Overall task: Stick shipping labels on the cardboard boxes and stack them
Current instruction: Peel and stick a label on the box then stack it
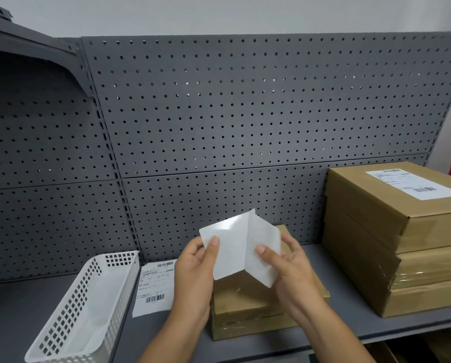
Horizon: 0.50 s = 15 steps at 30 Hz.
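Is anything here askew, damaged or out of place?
Nothing damaged or spilled. The white sheet pinched by the left hand and right hand bends in a sharp V, probably a label parting from its backing.

Lit evenly and fairly brightly by soft, diffuse light from above. Noted a bright glare patch on the upper left of the glossy white sheet held between the left hand and right hand. Noted a faint sheen on the tape of the stacked boxes. Found deep shade under the bracket at upper left and soft shade on the small box below the hands. Recorded strong wide-angle bending of pegboard seams and shelf edge, worst toward the corners. Sharp at centre, softer at the far right edge. Judged print on the loose label too fine to read.
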Each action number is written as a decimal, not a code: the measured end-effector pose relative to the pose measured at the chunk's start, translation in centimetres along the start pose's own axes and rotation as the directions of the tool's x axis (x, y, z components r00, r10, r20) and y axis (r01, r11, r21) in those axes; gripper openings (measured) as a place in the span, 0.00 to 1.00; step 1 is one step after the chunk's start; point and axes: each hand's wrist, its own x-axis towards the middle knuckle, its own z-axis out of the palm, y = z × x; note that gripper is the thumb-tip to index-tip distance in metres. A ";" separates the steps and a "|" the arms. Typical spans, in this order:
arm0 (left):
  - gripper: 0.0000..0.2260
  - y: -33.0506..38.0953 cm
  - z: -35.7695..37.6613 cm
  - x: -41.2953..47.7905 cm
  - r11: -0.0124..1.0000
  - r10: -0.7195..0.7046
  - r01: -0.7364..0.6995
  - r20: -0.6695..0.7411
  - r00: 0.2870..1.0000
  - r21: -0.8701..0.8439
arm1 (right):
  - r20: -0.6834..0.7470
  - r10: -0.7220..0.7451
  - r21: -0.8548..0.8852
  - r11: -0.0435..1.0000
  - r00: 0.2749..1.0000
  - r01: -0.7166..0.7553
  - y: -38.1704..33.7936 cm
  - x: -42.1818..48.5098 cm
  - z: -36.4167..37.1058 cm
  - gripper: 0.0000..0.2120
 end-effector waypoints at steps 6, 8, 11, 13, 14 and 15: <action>0.05 -0.1 -3.0 1.9 1.000 -0.020 0.018 -0.185 0.983 -0.015 | -0.200 0.028 -0.007 1.000 0.979 -0.030 -1.7 0.9 -3.5 0.12; 0.04 -0.1 -4.6 2.8 0.997 -0.023 0.001 -0.296 0.955 -0.073 | -0.308 0.006 0.028 1.000 0.951 0.003 -2.0 1.5 -5.0 0.10; 0.06 0.0 -6.5 3.4 0.995 0.019 -0.059 -0.434 0.901 -0.078 | -0.393 -0.078 -0.010 0.997 0.916 0.081 -2.2 1.8 -6.1 0.10; 0.08 -0.4 -6.7 2.9 0.996 0.048 -0.076 -0.468 0.882 -0.041 | -0.369 -0.158 -0.095 0.987 0.916 0.132 -1.8 1.5 -5.5 0.07; 0.08 -0.7 -6.7 2.6 0.996 0.064 -0.084 -0.472 0.879 -0.023 | -0.346 -0.185 -0.145 0.979 0.920 0.143 -1.4 1.2 -5.0 0.07; 0.09 -0.9 -6.6 2.3 0.995 0.079 -0.099 -0.473 0.878 -0.018 | -0.322 -0.204 -0.189 0.971 0.925 0.149 -1.0 1.0 -4.5 0.08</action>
